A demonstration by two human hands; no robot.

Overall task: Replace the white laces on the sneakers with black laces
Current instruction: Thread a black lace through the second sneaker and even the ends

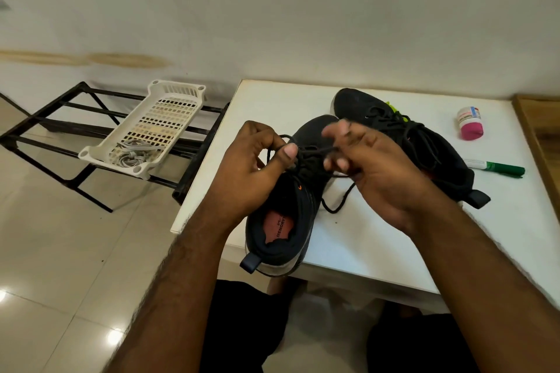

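Two black sneakers are seen on a white desk point(378, 239). The near sneaker point(291, 200) lies at the near left edge of the desk, with its heel hanging a little over the edge and its toe pointing far. An orange insole is seen inside it. The far sneaker point(403, 142) lies just beside it on the right, and black laces are already threaded through it.

A black lace point(335, 191) is being tied over the near sneaker. One part of it is pinched by the left hand point(254, 160) between thumb and curled fingers, so that grip is closed on the lace. The right hand point(372, 166) is blurred; its fingers are bent around the lace, and a loose loop of lace hangs down from it onto the desk.

A pink-capped small bottle point(469, 124) lies on its side at the far right of the desk. A green marker point(497, 167) lies nearer, just right of the far sneaker.

On the floor at the left, a black metal rack point(54, 130) is seen. A white basket point(157, 127) rests on it, and the white laces point(133, 154) are piled in its near end.
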